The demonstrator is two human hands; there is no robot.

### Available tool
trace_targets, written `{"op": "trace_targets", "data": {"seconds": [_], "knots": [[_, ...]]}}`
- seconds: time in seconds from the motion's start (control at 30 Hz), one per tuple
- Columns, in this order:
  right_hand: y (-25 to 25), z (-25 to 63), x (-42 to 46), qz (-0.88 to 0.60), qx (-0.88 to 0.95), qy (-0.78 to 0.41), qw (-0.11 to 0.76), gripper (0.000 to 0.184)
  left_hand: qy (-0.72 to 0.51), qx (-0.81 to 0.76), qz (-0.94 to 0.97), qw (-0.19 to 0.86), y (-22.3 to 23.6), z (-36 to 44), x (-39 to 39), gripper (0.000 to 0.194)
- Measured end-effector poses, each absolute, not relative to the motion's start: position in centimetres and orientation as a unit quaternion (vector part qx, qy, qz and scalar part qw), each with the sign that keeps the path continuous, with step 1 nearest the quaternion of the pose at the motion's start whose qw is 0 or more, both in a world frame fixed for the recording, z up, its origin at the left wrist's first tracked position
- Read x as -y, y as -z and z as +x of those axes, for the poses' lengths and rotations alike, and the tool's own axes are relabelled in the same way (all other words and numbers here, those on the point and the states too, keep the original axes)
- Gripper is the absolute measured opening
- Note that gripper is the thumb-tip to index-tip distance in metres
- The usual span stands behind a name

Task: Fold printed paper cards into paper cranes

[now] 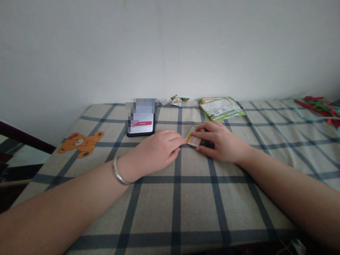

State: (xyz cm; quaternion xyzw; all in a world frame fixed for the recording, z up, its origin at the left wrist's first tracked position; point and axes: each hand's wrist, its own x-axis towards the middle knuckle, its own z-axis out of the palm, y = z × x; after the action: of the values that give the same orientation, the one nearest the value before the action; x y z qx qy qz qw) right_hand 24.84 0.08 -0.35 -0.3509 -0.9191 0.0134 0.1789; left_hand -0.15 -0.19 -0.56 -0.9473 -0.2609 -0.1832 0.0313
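A small folded printed paper (194,139), pale with yellow and red print, lies on the checked tablecloth between my hands. My right hand (221,141) is closed on it, with fingers on its top and the thumb at its near edge. Stretched out from the left, my left hand (156,148) rests low over the cloth, its fingertips at the paper's left corner. The underside of the left fingers is hidden. A silver bangle (118,172) circles the left wrist.
A phone (140,129) with a partly blurred screen stands behind my left hand. Folded paper pieces (175,101) and a stack of green leaflets (221,107) lie near the wall. At left is a bear-shaped decoration (81,144); red and green items (321,108) lie far right.
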Motion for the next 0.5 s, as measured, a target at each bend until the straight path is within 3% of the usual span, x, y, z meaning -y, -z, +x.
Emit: {"op": "trace_targets", "data": {"seconds": [0.17, 0.5], "knots": [[0.33, 24.71, -0.17, -0.352, 0.918, -0.016, 0.183, 0.041, 0.18, 0.246, -0.95, 0.072, 0.62, -0.08, 0.22, 0.024], [0.4, 25.38, -0.55, -0.328, 0.918, -0.052, 0.217, 0.037, 0.177, 0.22, -0.958, 0.053, 0.91, -0.15, 0.36, 0.028]]}}
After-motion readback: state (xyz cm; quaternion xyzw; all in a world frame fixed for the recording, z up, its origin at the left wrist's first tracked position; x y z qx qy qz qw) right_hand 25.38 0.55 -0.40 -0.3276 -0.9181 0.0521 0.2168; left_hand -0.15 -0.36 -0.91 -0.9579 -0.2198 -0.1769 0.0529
